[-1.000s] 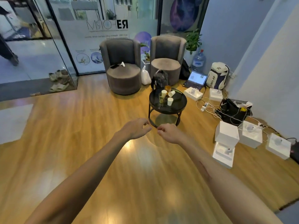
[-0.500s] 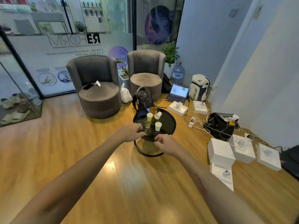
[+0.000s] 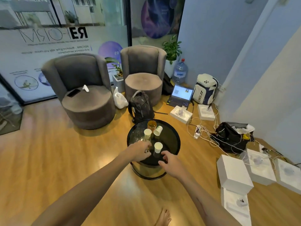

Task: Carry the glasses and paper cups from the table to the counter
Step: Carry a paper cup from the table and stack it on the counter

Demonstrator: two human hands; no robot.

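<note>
Here, both hands reach over the near edge of the round black tabletop (image 3: 172,136).
Left hand (image 3: 140,151) touches the clear glass (image 3: 145,141), grip unclear; right hand (image 3: 169,161) — fingers spread, empty — sits just short of the nearest paper cup (image 3: 158,147), upright.

Both hands reach over the round black table (image 3: 172,141) bearing cups.

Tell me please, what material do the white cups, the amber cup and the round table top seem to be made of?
The white cups look like matte paper: opaque, no shine. The amber cup seems to be tinted glass or clear plastic, since it is see-through and glints. The round table top looks like dark glossy glass or lacquered metal; it mirrors the cups.
</note>
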